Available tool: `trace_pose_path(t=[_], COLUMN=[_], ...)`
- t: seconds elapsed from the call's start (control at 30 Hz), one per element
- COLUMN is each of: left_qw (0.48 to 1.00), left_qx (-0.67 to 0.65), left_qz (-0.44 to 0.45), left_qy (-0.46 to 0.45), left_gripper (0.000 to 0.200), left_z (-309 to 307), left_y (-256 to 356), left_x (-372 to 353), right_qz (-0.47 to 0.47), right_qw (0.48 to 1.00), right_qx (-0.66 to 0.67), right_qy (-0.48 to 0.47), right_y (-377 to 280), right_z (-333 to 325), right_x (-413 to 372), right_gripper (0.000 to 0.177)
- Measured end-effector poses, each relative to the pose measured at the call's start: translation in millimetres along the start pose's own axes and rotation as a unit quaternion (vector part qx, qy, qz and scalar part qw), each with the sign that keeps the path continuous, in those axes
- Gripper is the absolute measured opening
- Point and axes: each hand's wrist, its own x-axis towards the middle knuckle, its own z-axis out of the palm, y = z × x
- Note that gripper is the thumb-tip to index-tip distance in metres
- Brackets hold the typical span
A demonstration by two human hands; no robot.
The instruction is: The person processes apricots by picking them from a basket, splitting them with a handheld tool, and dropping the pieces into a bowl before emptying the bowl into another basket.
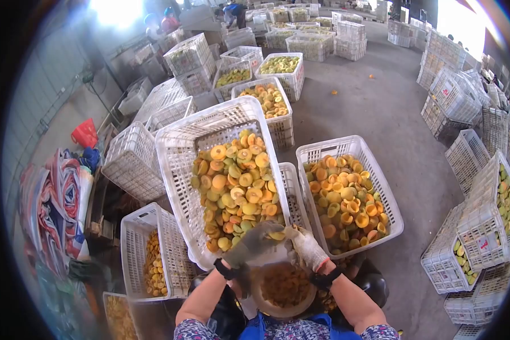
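My left hand (255,245), in a grey-green glove, is closed on a fruit half (276,235) that looks like apricot. Beside it, my right hand (307,248) in a whitish knit glove has its fingers pressed together close to that piece; what they hold is hidden. Both hands are over the near edge of a tilted white crate (181,187) containing a heap of apricot halves (238,187). Below them, at my lap, sits a round bowl (259,292) with brown bits, probably pits. To the right stands another white crate (392,218) full of hollowed apricot halves (345,195).
At lower left, a crate (131,238) holds orange pieces. Stacked crates (487,226) of greenish fruit line the right side. Striped sheeting (59,198) and a red scoop-like container (85,134) lie at left. Other people (232,12) are at the back among crates.
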Motion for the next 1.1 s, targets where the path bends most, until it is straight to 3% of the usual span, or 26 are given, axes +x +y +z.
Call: trace_pose_path(t=[0.1, 0.13, 0.17, 0.27, 0.3, 0.37, 0.47, 0.53, 0.7, 0.77, 0.83, 0.9, 0.97, 1.03, 1.1], left_qw=[0.996, 0.957, 0.957, 0.859, 0.857, 0.800, 0.800, 0.732, 0.780, 0.788, 0.798, 0.808, 0.812, 0.833, 0.852], left_qx=[-0.050, -0.198, -0.199, -0.445, -0.447, -0.555, -0.561, -0.638, -0.604, -0.590, -0.574, -0.559, -0.556, -0.530, -0.495], left_qz=[-0.077, -0.209, -0.211, -0.219, -0.225, -0.201, -0.172, -0.196, -0.107, -0.121, -0.132, -0.131, -0.128, -0.111, -0.121], left_qy=[0.021, 0.029, 0.027, 0.126, 0.125, 0.106, 0.124, 0.136, 0.123, 0.126, 0.126, 0.134, 0.122, 0.116, 0.120], left_gripper=[0.053, 0.060, 0.060, 0.064, 0.064, 0.063, 0.064, 0.067, 0.071, 0.071, 0.071, 0.072, 0.072, 0.071, 0.071], left_z=[9, 10, 12, 21, 25, 32, 22, 9, 0, 3, 6, 9, 11, 16, 18], left_y=[13, 24, 26, 24, 19, 5, 4, 3, -5, -3, -2, -3, -7, -12, -9], left_x=[-6, -4, -6, -8, -8, -10, -6, -6, -1, -1, -2, 0, 1, 1, 2], right_qz=[-0.021, -0.019, -0.036, -0.057, -0.065, -0.056, -0.208, -0.242, -0.252, -0.355, -0.335, -0.456, -0.430, -0.508, -0.524], right_qw=[0.999, 0.999, 0.999, 0.998, 0.997, 0.996, 0.968, 0.942, 0.929, 0.854, 0.883, 0.753, 0.762, 0.591, 0.575], right_qx=[0.023, 0.024, 0.022, 0.022, 0.028, 0.065, -0.133, -0.225, -0.266, -0.375, -0.327, -0.473, -0.482, -0.624, -0.625], right_qy=[-0.034, -0.034, -0.024, -0.013, -0.015, -0.016, 0.035, 0.054, 0.058, 0.060, 0.029, 0.047, 0.043, 0.052, 0.070], right_y=[0, -2, -6, -4, 0, 7, 24, 11, 12, 17, 23, 34, 43, 48, 50], right_z=[3, 5, 9, 9, 9, 6, -6, -4, 4, 4, 0, -9, -15, -22, -22], right_x=[2, 1, -2, 6, 10, 23, 32, 22, 13, 14, 18, 26, 30, 36, 38], right_gripper=[0.022, 0.022, 0.022, 0.022, 0.023, 0.023, 0.019, 0.019, 0.016, 0.018, 0.021, 0.023, 0.020, 0.015, 0.013])
